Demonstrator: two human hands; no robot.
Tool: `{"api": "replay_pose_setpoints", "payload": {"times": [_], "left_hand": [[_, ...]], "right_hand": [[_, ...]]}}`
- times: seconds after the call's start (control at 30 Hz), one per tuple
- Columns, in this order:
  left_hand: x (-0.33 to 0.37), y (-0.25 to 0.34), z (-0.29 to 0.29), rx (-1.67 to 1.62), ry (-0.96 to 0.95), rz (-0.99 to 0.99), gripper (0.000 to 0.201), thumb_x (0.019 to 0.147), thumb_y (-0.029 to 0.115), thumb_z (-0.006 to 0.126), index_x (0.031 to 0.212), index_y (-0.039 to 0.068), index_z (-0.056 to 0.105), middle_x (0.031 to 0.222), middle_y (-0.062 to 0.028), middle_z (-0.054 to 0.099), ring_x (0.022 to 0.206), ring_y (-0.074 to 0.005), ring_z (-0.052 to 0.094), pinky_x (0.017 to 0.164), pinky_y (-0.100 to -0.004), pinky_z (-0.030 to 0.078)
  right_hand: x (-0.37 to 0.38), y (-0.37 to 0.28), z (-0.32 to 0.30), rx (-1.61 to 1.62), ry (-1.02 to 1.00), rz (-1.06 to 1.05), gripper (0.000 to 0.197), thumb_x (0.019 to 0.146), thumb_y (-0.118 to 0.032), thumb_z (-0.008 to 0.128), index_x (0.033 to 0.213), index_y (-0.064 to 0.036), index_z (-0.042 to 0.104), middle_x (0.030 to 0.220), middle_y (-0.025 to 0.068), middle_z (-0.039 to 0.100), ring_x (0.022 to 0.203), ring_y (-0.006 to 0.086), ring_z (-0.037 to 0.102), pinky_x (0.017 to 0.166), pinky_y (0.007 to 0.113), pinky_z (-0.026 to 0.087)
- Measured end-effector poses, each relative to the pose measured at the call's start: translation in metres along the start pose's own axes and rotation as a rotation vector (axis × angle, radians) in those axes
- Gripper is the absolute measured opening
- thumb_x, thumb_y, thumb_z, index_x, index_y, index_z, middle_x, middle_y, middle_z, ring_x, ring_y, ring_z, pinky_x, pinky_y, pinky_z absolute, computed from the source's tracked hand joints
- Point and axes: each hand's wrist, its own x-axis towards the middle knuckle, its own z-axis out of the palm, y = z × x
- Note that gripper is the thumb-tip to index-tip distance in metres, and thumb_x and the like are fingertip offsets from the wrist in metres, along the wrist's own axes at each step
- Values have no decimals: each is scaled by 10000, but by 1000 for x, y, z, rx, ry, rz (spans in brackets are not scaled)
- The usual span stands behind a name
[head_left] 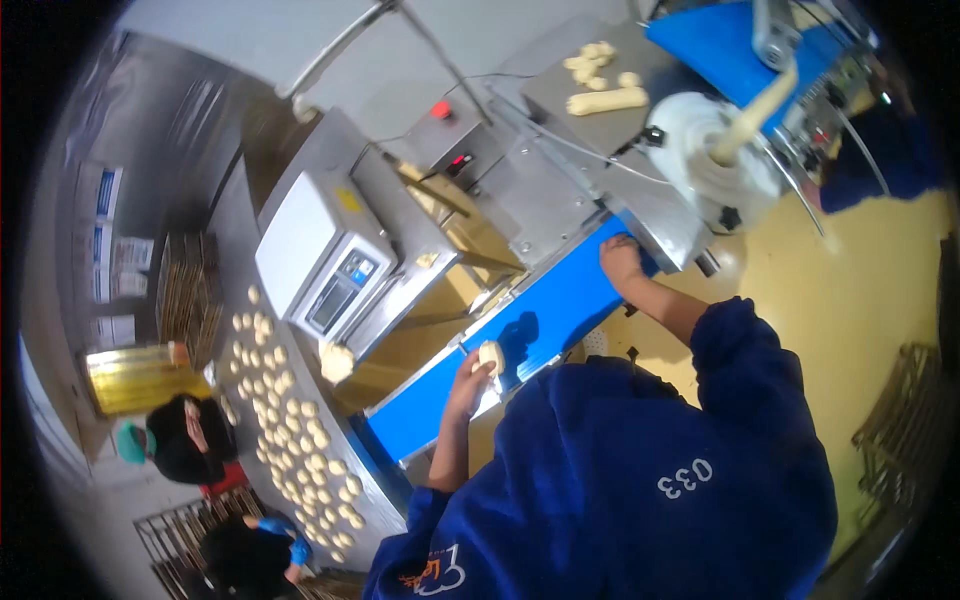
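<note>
My left hand [468, 388] is closed around a pale dough piece [490, 356], held above the blue conveyor belt [565, 297]. A dark shadow falls on the belt beside it. My right hand [622, 262] reaches to the belt's far right end, close to the metal housing [655, 228] of the machine. Its fingers are curled together against the belt; whatever they may hold is too small to make out.
A white scale [335, 260] stands on a metal stand left of the belt, with a dough lump [337, 362] at its corner. Many dough pieces [290, 425] cover the steel table. A white funnel-shaped hopper [715, 160] rises at right. Two people work at lower left.
</note>
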Motion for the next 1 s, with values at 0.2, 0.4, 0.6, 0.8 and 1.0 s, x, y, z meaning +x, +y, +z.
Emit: {"api": "replay_pose_setpoints", "payload": {"times": [0.2, 0.4, 0.6, 0.8, 1.0], "left_hand": [[-85, -50, -17, -330, 376, 28, 361, 825, 132, 583, 1166, 53, 496, 934, -42, 574, 702, -112, 530, 546, -233, 436], [-102, -59, -32, -513, 409, 103, 379, 823, 126, 590, 1179, 54, 481, 920, -53, 570, 698, -120, 530, 548, -239, 442], [-115, -23, -58, -495, 349, 232, 411, 828, 143, 603, 1203, 66, 456, 974, -46, 548, 769, -119, 521, 558, -238, 447], [-160, -20, -123, -674, 481, 381, 407, 811, 130, 634, 1177, 69, 467, 993, -47, 554, 810, -128, 545, 567, -241, 465], [-229, -44, -234, -800, 847, 655, 388, 818, 149, 612, 1162, 60, 458, 881, -77, 570, 596, -148, 543, 540, -267, 486]], "right_hand": [[15, 15, -64, 356, -83, -251, 170, 748, -97, 575, 905, -33, 564, 927, 138, 637, 739, 206, 644, 520, 314, 485], [38, 16, -252, 1561, -409, -528, 251, 783, -111, 651, 1005, -67, 543, 869, 93, 623, 647, 110, 585, 569, 257, 473], [113, -79, -442, 2287, -312, -601, 510, 822, -263, 656, 1226, -26, 453, 988, 103, 577, 722, 114, 571, 576, 238, 483], [92, -160, -436, 2047, -307, -469, 464, 829, -199, 637, 1206, 0, 454, 913, 111, 602, 664, 128, 573, 518, 243, 487], [87, -176, -450, 1913, -306, -389, 280, 836, -155, 597, 1071, -9, 553, 872, 68, 619, 605, 77, 530, 487, 204, 464]]}}
